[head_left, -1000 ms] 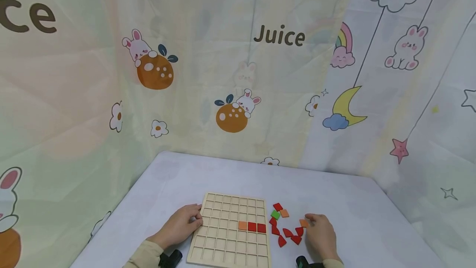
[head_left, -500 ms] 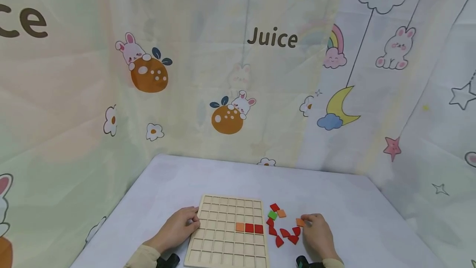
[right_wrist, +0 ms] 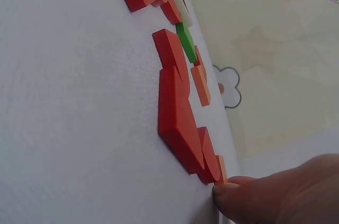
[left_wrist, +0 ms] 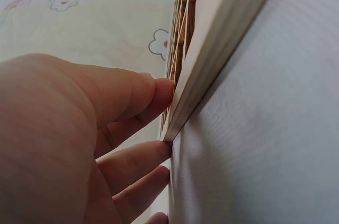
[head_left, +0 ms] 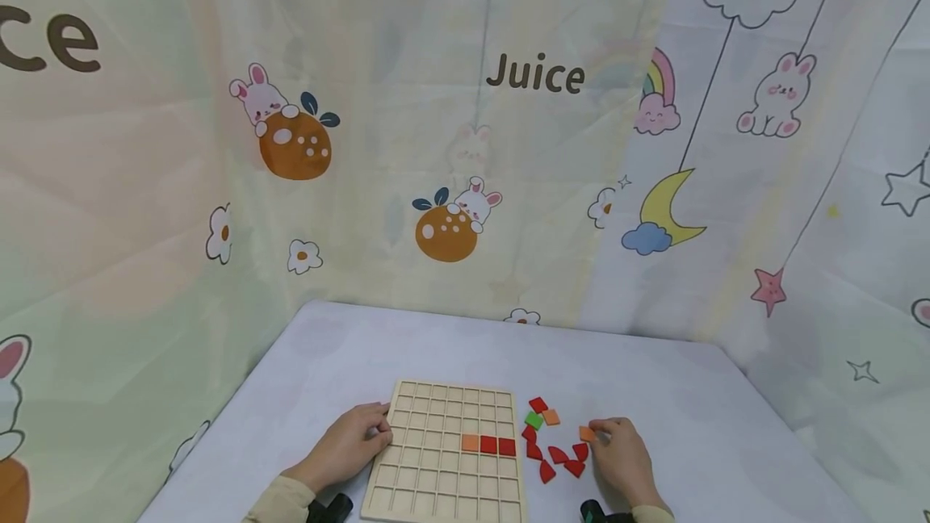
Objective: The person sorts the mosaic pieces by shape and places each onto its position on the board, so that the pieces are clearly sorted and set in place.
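A pale wooden grid board point(head_left: 421, 479) lies on the table in the head view. One orange and two red square tiles point(head_left: 497, 445) sit side by side in one of its rows. My left hand point(head_left: 347, 446) touches the board's left edge with its fingertips; in the left wrist view, its fairly straight fingers point(left_wrist: 132, 94) meet the wooden rim. Right of the loose pieces, my right hand point(head_left: 621, 458) pinches an orange square tile point(head_left: 585, 433) by its near side. In the right wrist view, the thumb point(right_wrist: 238, 195) covers much of that orange tile point(right_wrist: 221, 167).
Several red pieces with a curved side point(head_left: 558, 454) lie between board and right hand. Behind them are a green tile point(head_left: 534, 420), an orange tile point(head_left: 551, 417) and a red tile point(head_left: 538, 404). A printed curtain point(head_left: 363, 208) hangs behind the white table point(head_left: 639, 370).
The head view has shifted slightly, so the whole scene sits a little further left. Both hands keep their places beside the board and at the orange tile.
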`<control>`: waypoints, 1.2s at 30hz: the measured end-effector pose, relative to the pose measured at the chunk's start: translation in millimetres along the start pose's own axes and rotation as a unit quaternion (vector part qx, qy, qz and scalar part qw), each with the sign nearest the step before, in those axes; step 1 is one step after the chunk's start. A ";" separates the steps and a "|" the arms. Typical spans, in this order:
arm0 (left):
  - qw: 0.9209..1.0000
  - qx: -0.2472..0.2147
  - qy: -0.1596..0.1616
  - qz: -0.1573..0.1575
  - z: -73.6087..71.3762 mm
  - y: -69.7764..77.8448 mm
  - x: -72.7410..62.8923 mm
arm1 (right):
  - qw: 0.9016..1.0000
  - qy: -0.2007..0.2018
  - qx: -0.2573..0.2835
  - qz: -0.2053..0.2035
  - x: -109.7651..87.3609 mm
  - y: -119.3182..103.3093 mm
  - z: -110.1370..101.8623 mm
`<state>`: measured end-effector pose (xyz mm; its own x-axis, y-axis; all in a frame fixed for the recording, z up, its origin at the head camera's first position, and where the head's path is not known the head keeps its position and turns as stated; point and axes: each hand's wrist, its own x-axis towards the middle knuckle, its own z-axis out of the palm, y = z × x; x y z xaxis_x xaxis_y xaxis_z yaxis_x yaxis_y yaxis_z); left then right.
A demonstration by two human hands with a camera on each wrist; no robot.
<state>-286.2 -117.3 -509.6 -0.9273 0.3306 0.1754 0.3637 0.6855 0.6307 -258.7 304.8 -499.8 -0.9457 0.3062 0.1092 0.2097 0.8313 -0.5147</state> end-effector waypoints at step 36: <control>1.000 -0.008 0.004 0.006 0.1 1.8 -1.1 | 1.000 0.017 0.008 0.021 2.3 -0.4 5.5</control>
<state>-284.6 -116.3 -508.8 -0.9234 0.3338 0.1895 0.3740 0.6714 0.6398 -262.3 302.6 -504.0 -0.9269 0.3566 0.1168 0.2446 0.8103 -0.5325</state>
